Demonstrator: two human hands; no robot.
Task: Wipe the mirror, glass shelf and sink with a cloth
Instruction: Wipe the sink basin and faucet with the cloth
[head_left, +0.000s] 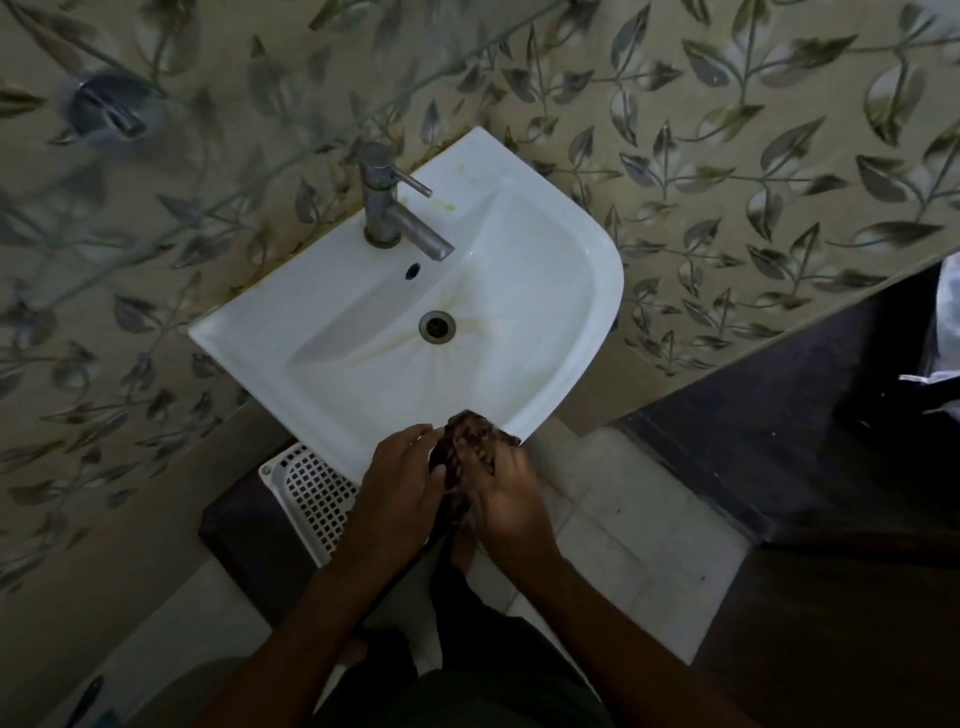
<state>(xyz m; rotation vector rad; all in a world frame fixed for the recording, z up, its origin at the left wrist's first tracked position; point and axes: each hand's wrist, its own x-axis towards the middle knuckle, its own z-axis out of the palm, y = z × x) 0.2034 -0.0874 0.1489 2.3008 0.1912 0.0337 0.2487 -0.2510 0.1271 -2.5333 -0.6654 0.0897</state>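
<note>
Cloth (467, 441) sits bunched at the sink's (587, 270) front edge, pinched by both hands, left (400, 483) and right (506, 493). Best wring it firmly over the basin, then scrub the brown streaks near the drain (437, 326).

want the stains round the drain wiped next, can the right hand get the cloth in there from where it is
Probably yes. The right hand holds the cloth with the left hand at the sink front rim. Nothing lies in the basin before the drain; the tap stands behind it.
</note>
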